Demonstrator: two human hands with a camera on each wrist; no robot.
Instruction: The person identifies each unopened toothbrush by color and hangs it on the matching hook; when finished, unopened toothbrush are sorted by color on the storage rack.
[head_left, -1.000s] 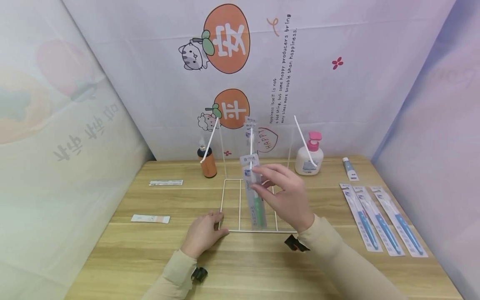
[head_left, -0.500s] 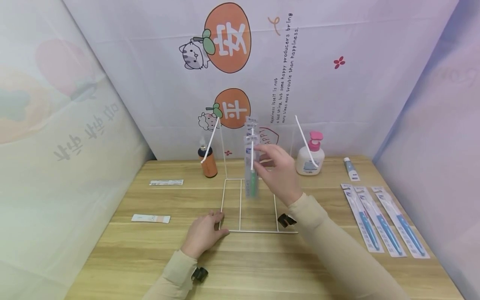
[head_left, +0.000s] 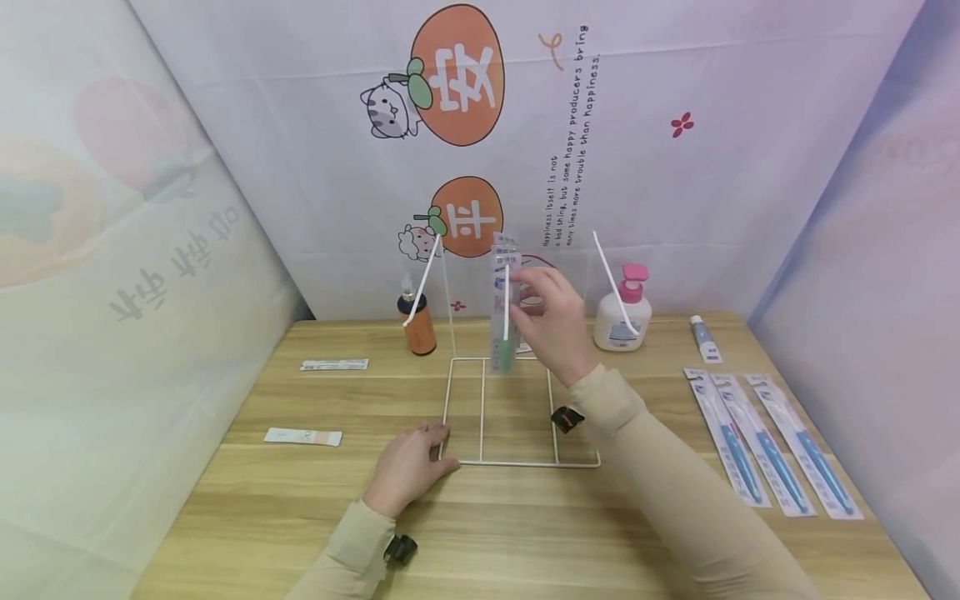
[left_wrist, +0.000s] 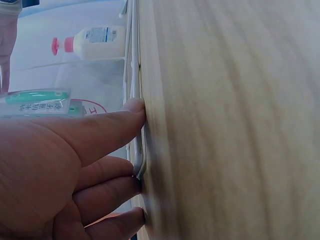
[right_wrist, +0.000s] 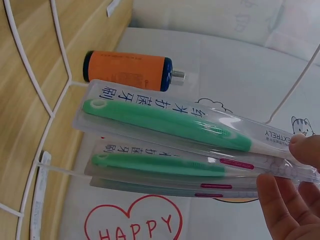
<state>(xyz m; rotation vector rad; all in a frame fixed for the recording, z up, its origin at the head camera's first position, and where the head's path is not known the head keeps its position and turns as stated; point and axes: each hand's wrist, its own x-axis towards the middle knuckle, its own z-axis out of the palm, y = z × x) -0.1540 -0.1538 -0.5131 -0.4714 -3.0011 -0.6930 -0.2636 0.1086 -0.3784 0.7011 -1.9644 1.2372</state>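
Note:
My right hand pinches a packaged toothbrush with a green handle, near its upper end. The toothbrush hangs upright at the middle prong of a white wire rack. Right behind it, other packaged toothbrushes hang on that prong, mostly covered by the front one. Whether the held pack rests fully on the prong cannot be seen. My left hand holds the front left corner of the rack's base, thumb on the front wire and fingers around the corner, fingertips against the table.
Three packaged blue toothbrushes lie at the right, below a small tube. A pump bottle and an orange bottle stand behind the rack. Two flat sachets lie on the left. Outer prongs jut forward on both sides.
My right hand has pushed the green toothbrush pack back and up along the middle prong, close to the packs behind. My left hand has stayed at the rack's corner.

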